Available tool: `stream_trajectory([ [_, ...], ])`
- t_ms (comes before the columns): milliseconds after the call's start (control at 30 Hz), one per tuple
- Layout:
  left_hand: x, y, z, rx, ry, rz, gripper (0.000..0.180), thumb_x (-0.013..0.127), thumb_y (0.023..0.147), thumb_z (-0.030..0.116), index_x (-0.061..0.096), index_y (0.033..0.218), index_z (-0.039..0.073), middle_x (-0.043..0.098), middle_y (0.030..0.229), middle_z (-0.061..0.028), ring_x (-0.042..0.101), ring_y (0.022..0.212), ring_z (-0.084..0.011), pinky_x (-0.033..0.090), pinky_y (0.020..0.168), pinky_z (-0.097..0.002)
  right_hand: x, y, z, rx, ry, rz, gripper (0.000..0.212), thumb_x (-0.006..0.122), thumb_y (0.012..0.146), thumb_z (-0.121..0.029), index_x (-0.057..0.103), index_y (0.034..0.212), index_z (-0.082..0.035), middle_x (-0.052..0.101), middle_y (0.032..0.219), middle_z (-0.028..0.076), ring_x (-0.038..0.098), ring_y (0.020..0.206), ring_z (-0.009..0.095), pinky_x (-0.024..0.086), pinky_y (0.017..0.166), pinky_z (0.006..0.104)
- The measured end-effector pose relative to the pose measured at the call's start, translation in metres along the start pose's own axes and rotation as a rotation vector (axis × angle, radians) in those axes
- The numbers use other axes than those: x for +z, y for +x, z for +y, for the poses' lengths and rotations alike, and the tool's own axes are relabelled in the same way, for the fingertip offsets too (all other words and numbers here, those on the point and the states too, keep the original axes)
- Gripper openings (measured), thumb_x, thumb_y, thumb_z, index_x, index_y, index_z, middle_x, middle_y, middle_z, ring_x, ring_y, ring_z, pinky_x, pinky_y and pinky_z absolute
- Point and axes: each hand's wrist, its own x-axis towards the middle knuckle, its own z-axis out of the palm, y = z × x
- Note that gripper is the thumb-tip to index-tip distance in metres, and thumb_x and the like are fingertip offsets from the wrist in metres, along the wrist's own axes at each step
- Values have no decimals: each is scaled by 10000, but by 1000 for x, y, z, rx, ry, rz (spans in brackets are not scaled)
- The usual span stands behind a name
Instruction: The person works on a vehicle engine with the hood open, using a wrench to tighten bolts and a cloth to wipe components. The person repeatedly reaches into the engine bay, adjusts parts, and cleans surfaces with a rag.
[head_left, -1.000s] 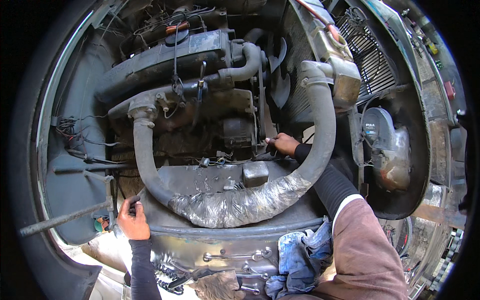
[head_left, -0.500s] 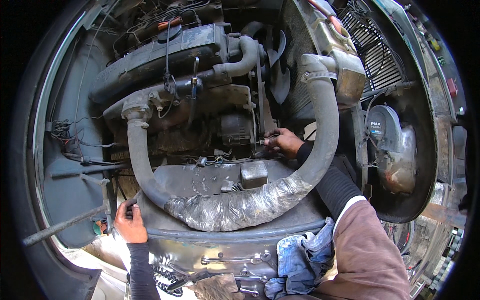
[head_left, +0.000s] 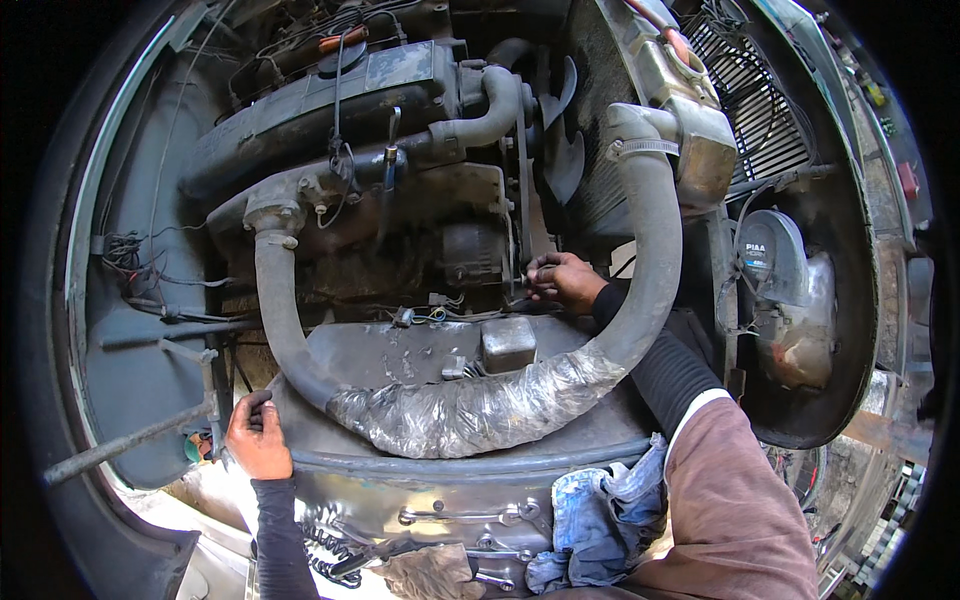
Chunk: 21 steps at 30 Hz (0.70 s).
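Leaning into the engine bay, the right hand [head_left: 568, 281] is curled around something small by the alternator [head_left: 470, 253], can't tell what, while the left hand [head_left: 257, 439] grips the near-left fender edge [head_left: 330, 462] as a brace, under the big radiator hose [head_left: 470, 405].

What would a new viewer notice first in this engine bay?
The thick grey hose curves across the middle, and its lower part is wrapped in shiny tape. Behind it, the right hand reaches deep beside the engine, near the fan. At the lower left, the left hand grips the bay's edge.
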Motion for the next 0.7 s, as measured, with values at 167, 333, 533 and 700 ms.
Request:
stream_trajectory([
  [167,0,0,-4,-9,-3,-6,152,619,853,43,703,971,-1,694,845,-91,617,692,-174,504,676,-318,3,8,-6,217,-326,35,120,653,933,-39,573,1018,-9,641,866,81,645,746,204,552,665,324],
  [333,0,0,-3,8,9,-1,151,615,851,37,703,966,-5,696,849,-92,616,696,-174,503,678,-318,-4,10,7,-15,-251,-12,158,675,921,-35,570,1039,-16,639,865,83,639,746,198,549,671,322],
  [533,0,0,-1,-13,-2,7,141,623,846,29,702,958,-6,695,838,-86,610,689,-166,502,676,-313,-4,4,1,83,-54,-62,142,686,934,-78,576,1009,-27,635,830,65,631,705,181,538,627,320],
  [700,0,0,4,-49,-17,-3,142,625,845,25,702,961,-5,694,834,-84,608,684,-162,503,673,-308,5,3,-9,265,-274,48,148,682,961,-152,582,958,-43,630,779,39,621,652,152,513,563,299],
])
